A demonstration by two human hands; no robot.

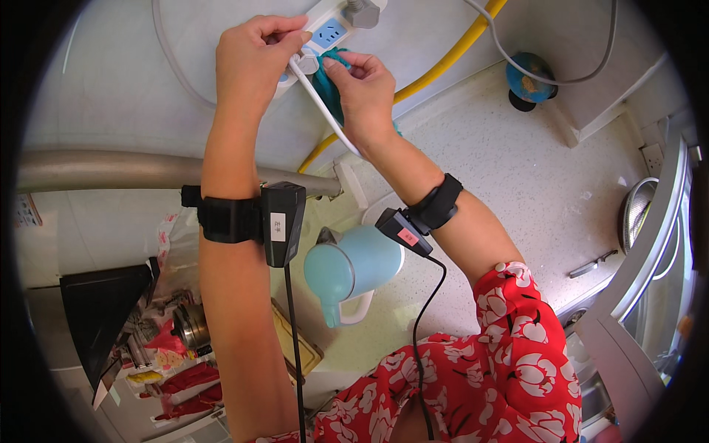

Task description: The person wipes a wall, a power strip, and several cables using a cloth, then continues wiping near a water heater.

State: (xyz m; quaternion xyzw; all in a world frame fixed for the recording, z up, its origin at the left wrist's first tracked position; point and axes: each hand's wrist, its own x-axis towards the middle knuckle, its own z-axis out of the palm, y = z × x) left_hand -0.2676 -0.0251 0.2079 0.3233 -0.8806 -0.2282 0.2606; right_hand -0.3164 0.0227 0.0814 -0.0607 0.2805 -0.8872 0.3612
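Observation:
At the top, a white power strip (330, 34) with blue socket faces is on the grey wall. The thumb and index finger of my left hand (243, 61) are at the strip's left edge, and its other fingers are partly hidden. My right hand (368, 88) pinches a teal cloth (328, 91) against the strip's lower right side. Between my hands, a white plug (306, 63) sits in the strip, and its white cord (324, 108) runs down to my right wrist. A grey plug (363, 12) is at the strip's upper end.
A pale blue electric kettle (354, 263) stands on the speckled counter (498, 183) below my forearms. A yellow hose (443, 63) and a metal pipe (111, 170) run along the wall. Farther right are a small globe (529, 77), a knife (592, 264) and a metal strainer (631, 213).

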